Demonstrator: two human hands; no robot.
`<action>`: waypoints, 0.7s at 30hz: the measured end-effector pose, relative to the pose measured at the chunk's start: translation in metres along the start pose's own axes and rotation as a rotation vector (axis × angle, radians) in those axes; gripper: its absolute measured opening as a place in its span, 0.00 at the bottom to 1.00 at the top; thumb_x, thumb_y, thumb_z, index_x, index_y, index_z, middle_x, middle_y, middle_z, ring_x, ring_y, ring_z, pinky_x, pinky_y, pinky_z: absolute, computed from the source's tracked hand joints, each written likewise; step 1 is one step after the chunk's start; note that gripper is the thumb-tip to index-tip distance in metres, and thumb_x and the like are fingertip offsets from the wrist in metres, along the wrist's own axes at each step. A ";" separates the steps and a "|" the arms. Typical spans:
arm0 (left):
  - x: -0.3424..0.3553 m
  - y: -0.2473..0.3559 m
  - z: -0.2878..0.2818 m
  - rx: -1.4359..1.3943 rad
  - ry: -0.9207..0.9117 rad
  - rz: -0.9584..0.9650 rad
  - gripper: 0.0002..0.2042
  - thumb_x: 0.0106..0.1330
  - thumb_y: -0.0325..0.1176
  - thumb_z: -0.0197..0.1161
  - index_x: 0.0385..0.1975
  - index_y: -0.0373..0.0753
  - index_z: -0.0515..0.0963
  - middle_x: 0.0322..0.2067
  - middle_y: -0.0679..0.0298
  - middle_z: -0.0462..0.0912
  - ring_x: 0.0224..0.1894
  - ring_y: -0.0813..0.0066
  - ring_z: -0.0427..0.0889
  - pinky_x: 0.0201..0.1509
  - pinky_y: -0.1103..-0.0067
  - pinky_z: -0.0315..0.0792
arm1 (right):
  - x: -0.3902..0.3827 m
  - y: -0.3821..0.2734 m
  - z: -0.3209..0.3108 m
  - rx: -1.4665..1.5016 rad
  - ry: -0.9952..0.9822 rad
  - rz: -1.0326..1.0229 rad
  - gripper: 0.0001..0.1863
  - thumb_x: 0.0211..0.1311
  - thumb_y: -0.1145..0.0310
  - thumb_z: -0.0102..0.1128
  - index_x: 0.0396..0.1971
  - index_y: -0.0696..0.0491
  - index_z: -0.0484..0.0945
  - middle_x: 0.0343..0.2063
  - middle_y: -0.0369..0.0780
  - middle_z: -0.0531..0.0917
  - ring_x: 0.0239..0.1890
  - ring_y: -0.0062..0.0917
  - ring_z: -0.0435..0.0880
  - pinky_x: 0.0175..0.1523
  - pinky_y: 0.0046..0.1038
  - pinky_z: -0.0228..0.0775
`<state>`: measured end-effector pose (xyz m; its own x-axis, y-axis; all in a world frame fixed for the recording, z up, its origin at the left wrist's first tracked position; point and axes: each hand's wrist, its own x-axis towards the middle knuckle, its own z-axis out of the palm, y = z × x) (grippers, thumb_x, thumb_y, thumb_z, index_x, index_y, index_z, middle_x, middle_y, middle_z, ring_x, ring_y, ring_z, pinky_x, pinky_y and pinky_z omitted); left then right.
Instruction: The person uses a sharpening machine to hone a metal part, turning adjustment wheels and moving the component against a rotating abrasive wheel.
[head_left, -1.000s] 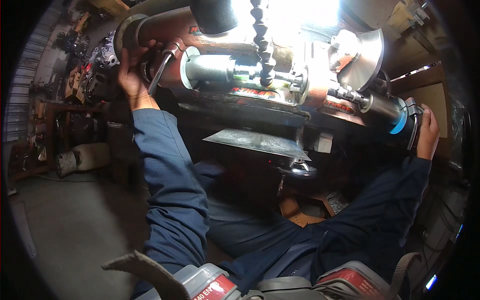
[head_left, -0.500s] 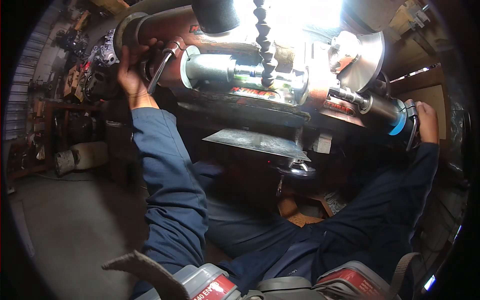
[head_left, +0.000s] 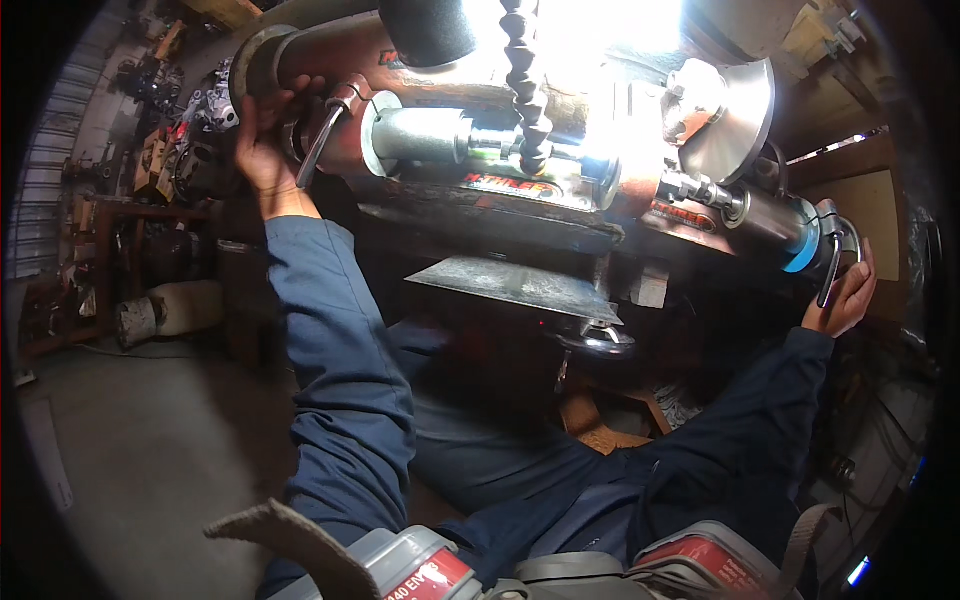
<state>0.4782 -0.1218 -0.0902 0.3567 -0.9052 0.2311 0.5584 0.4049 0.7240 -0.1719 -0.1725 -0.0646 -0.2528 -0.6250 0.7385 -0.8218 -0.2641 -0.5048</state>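
A reddish-brown machine with a lathe-like bed [head_left: 420, 212] runs across the upper view. My left hand [head_left: 268, 150] curls around the dark left end of its grey headstock [head_left: 420, 135], beside a metal clamp lever [head_left: 320, 145]; what the fingers grip is hidden. At the right end, my right hand [head_left: 845, 298] is closed on the rim of a small silver handwheel [head_left: 852, 240]. Next to it are another lever [head_left: 829, 268] and a tailstock cylinder [head_left: 775, 228] with a blue ring. A slim shiny shaft [head_left: 495, 143] sits between the headstock and a bright round flange [head_left: 603, 175].
A ribbed flexible hose [head_left: 527, 80] hangs before the shaft under glaring light. A polished disc [head_left: 735, 125] stands at upper right. Below the bed are a flat metal plate [head_left: 515, 285] and a handwheel [head_left: 600, 343]. Metal parts [head_left: 205, 165] crowd the left. Respirator filters [head_left: 420, 570] show at the bottom.
My right hand has moved down around the handwheel at the right end, uncovering more of its rim, and the lever beside it has shifted slightly. My left hand stays in place.
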 end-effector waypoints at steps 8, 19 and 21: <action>-0.003 0.027 -0.020 0.100 0.030 0.199 0.27 0.72 0.50 0.38 0.35 0.31 0.78 0.45 0.45 0.79 0.56 0.41 0.73 0.58 0.55 0.67 | -0.008 0.010 0.005 0.086 0.069 -0.075 0.23 0.74 0.57 0.38 0.51 0.61 0.74 0.47 0.46 0.79 0.48 0.30 0.78 0.55 0.29 0.68; -0.006 0.031 0.016 0.082 0.238 0.265 0.27 0.71 0.49 0.40 0.31 0.29 0.77 0.41 0.44 0.80 0.52 0.41 0.75 0.58 0.56 0.66 | -0.018 0.021 0.007 0.064 0.142 -0.118 0.23 0.74 0.58 0.37 0.50 0.64 0.72 0.48 0.48 0.77 0.47 0.30 0.78 0.53 0.29 0.69; -0.005 0.011 0.020 0.419 0.209 0.290 0.26 0.72 0.48 0.41 0.29 0.29 0.77 0.39 0.44 0.80 0.51 0.41 0.76 0.58 0.57 0.67 | -0.017 0.019 0.008 0.114 0.150 -0.085 0.24 0.75 0.57 0.36 0.49 0.64 0.72 0.48 0.48 0.78 0.46 0.31 0.79 0.52 0.30 0.70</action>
<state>0.4674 -0.1152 -0.0710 0.6165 -0.7021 0.3563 0.0846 0.5089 0.8567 -0.1792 -0.1732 -0.0901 -0.2654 -0.4828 0.8346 -0.7826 -0.3977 -0.4789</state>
